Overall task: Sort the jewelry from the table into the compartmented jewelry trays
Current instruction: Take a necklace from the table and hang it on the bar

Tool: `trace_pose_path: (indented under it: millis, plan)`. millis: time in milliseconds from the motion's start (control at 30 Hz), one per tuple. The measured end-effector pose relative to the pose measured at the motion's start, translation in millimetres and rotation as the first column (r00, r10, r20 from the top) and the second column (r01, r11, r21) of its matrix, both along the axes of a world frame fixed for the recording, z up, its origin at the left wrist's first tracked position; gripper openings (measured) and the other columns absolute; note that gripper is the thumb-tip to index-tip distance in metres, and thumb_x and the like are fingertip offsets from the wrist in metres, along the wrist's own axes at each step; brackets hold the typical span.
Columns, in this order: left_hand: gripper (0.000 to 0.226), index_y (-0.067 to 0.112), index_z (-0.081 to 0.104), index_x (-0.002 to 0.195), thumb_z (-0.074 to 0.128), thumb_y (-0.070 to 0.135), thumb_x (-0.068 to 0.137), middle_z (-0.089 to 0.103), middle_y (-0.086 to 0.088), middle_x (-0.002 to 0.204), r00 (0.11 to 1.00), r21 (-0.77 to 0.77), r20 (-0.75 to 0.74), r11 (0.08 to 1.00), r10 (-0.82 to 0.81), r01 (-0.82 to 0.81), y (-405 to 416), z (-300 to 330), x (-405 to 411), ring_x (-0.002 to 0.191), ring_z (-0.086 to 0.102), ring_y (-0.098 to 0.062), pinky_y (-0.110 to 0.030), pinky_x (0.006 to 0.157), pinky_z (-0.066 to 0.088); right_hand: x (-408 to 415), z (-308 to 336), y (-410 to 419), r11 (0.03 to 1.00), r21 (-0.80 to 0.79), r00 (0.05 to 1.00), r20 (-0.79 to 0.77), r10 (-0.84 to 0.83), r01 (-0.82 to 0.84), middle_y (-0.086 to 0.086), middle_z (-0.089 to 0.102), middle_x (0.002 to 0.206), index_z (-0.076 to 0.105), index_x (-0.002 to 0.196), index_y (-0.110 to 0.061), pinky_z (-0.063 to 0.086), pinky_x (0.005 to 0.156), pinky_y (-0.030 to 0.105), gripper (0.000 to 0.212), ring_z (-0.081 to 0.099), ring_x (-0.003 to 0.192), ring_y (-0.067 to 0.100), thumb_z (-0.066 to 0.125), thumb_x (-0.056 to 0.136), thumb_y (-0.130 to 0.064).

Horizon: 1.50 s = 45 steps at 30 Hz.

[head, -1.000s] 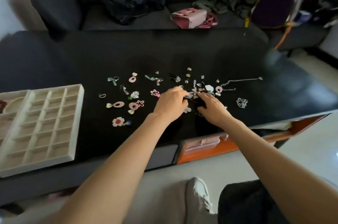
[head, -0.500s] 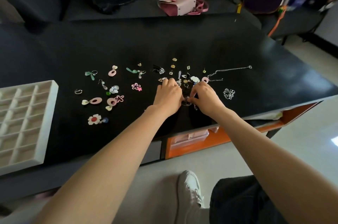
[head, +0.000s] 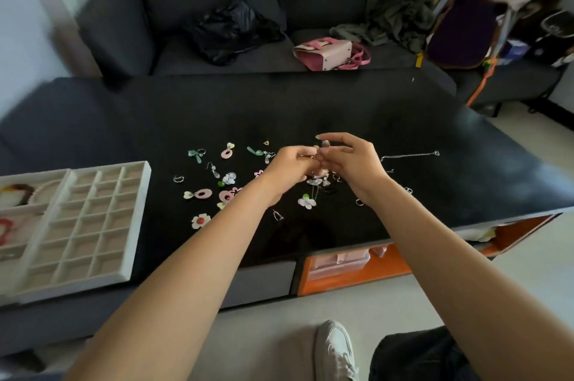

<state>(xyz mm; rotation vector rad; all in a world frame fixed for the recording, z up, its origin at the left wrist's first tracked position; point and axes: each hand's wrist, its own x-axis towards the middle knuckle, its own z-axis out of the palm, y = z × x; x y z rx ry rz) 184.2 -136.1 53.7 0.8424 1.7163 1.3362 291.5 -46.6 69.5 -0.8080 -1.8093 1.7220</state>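
Task barely begun. Compartmented tray [head: 84, 225], lower left: cells look bare; neighbouring tray [head: 18, 209] holds bead strands. Loose jewelry [head: 214, 185] scattered mid-table [head: 341, 101]. Left hand [head: 290, 167], right hand [head: 354, 160] raised at centre, fingertips pinching small tangled piece [head: 315, 155].

Loose jewelry [head: 214, 181] lies on the bench [head: 341, 107] left of and under the fingers [head: 324, 144]; trays [head: 80, 225] sit far left (at the near edge).
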Motion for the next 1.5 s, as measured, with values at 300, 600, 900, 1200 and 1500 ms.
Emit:
trace_pose_path:
  millis: [300, 600, 900, 1200, 1500]
  plan:
    - [0.01, 0.013, 0.059, 0.095, 0.049, 0.015, 0.097, 0.058, -0.001, 0.079, 0.979, 0.15, 0.078, 0.969, 0.187, -0.197, -64, 58, -18, 0.066, 0.054, -0.009, -0.025, 0.067, 0.051, -20, 49, -43, 0.951, -0.289, 0.977, -0.207, 0.053, -0.113, 0.011, 0.067, 0.09, 0.065, 0.096, -0.004, 0.056, 0.071, 0.018, 0.01, 0.068, 0.083, 0.014, 0.056, 0.092, -0.004]
    - [0.014, 0.017, 0.054, 0.087, 0.046, 0.017, 0.098, 0.064, 0.001, 0.084, 0.859, 0.347, 0.26, 0.787, 0.441, -0.51, -159, 95, -31, 0.063, 0.053, -0.008, -0.022, 0.059, 0.043, -47, 80, -121, 0.912, -0.337, 0.968, -0.163, 0.19, -0.236, 0.003, 0.065, 0.074, 0.064, 0.085, -0.007, 0.053, 0.057, 0.016, 0.01, 0.063, 0.063, 0.007, 0.066, 0.086, -0.016]
    - [0.011, 0.013, 0.058, 0.089, 0.05, 0.014, 0.097, 0.07, 0.001, 0.081, 0.645, 0.362, 0.276, 0.544, 0.713, -0.757, -266, 114, -45, 0.062, 0.063, -0.007, -0.018, 0.056, 0.051, -81, 101, -214, 0.864, -0.359, 0.931, -0.231, 0.283, -0.352, 0.011, 0.071, 0.083, 0.055, 0.095, -0.003, 0.056, 0.057, 0.019, 0.014, 0.071, 0.07, 0.015, 0.059, 0.093, -0.017]
    - [0.015, 0.018, 0.051, 0.083, 0.047, 0.017, 0.097, 0.058, 0.0, 0.07, 0.415, 0.28, 0.165, 0.361, 0.895, -0.89, -353, 105, -73, 0.045, 0.046, -0.009, -0.02, 0.039, 0.034, -122, 103, -275, 0.815, -0.402, 0.906, -0.244, 0.345, -0.418, 0.011, 0.072, 0.081, 0.055, 0.102, 0.0, 0.056, 0.056, 0.021, 0.018, 0.072, 0.072, 0.017, 0.052, 0.097, -0.018]
    - [0.016, 0.014, 0.062, 0.102, 0.049, 0.016, 0.093, 0.059, 0.002, 0.095, 0.555, 0.164, -0.203, 0.587, 0.806, -0.793, -381, 86, -89, 0.076, 0.054, -0.001, -0.009, 0.05, 0.042, -170, 97, -306, 0.736, -0.426, 0.85, -0.311, 0.426, -0.525, 0.002, 0.059, 0.061, 0.052, 0.077, -0.009, 0.054, 0.059, 0.022, 0.022, 0.065, 0.063, 0.013, 0.05, 0.098, -0.014]
